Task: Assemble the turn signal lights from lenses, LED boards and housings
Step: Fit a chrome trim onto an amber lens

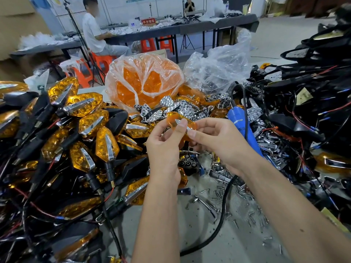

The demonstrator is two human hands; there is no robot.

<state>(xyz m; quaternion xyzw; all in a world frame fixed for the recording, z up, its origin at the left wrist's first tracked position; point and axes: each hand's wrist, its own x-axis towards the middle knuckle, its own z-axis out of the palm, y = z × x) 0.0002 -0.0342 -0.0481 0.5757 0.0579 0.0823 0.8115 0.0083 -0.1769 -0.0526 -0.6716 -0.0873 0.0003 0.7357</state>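
Observation:
An amber lens with a chrome strip is held up over the middle of the table by both hands. My left hand pinches it from below and the left, thumb on the chrome strip. My right hand grips its right end with curled fingers. A heap of finished amber turn signals with black housings and wires fills the left. Chrome reflector pieces lie behind the hands. Black housings with wires are piled on the right.
A clear bag of amber lenses and a second clear bag stand at the back. A blue electric screwdriver with a black cable lies right of my hands. Loose screws scatter on the table. Two people sit at far tables.

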